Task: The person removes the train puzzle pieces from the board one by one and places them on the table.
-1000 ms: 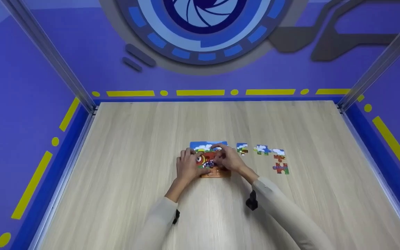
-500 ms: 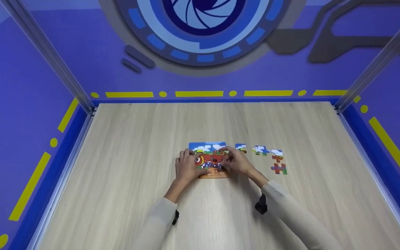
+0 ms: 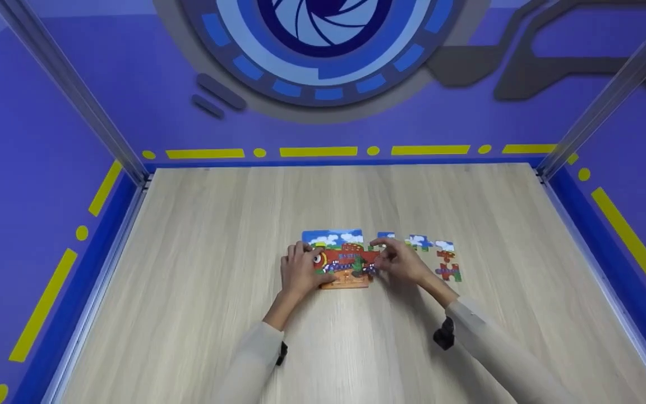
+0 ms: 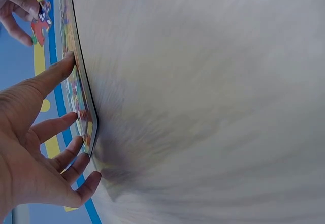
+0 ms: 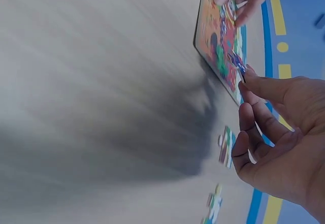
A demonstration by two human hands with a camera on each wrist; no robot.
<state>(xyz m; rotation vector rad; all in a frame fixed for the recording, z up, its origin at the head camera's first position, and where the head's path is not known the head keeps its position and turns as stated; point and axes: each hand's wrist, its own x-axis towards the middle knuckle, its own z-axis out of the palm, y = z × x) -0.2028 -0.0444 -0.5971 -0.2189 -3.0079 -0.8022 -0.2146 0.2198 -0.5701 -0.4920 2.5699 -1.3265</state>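
Observation:
A colourful picture puzzle on a thin board lies flat mid-table, with blue sky at the top, a red train and orange ground. My left hand rests over its left side; in the left wrist view the spread fingers and thumb touch the board's edge and surface. At the board's right side, my right hand pinches a small puzzle piece between thumb and fingertips. That piece shows red and dark blue parts, tilted and raised above the board in the left wrist view.
Loose puzzle pieces lie to the right of the board: one partly behind the right hand, a blue-and-white one, another with a cloud, and a red-and-green one. Purple walls enclose the wooden table.
My right hand has moved right, from over the board to its right edge, with the puzzle piece in its fingertips. More of the picture shows. The left hand stays in place.

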